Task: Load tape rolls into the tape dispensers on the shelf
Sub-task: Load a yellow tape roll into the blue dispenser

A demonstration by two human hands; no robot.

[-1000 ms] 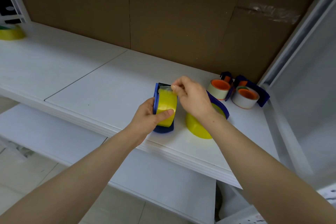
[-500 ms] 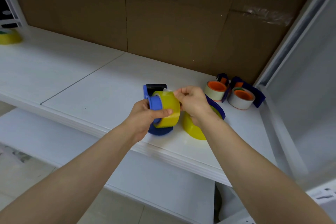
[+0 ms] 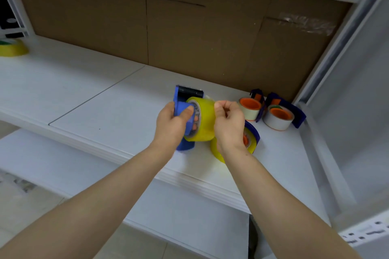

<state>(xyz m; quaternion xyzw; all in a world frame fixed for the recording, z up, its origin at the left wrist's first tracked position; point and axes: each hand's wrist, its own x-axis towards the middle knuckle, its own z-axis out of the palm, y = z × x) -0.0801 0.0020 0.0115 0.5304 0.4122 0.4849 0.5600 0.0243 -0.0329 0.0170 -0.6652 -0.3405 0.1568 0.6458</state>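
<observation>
Soft, even light through a wide lens.
We see the white shelf [image 3: 94, 101] bright with only faint shadows, a dull sheen on the clear tape patch [image 3: 305, 24] on the cardboard [image 3: 189, 38], slight blur on the left hand [image 3: 171, 126], and posts [image 3: 330, 52] bowing at the edges.

The left hand [image 3: 171, 124] is gripping the blue dispenser [image 3: 179, 101], its thumb pressing on the side plate. A yellow tape roll [image 3: 205, 120] is sitting on the dispenser's hub, and the right hand [image 3: 228, 124] is pinching at that roll's right edge with curled fingers. Just right of the dispenser, a second yellow roll [image 3: 251, 145] is lying on the white shelf [image 3: 105, 111], partly hidden by the right wrist. Farther right of the dispenser, two white rolls with orange cores [image 3: 277, 118] are resting.
</observation>
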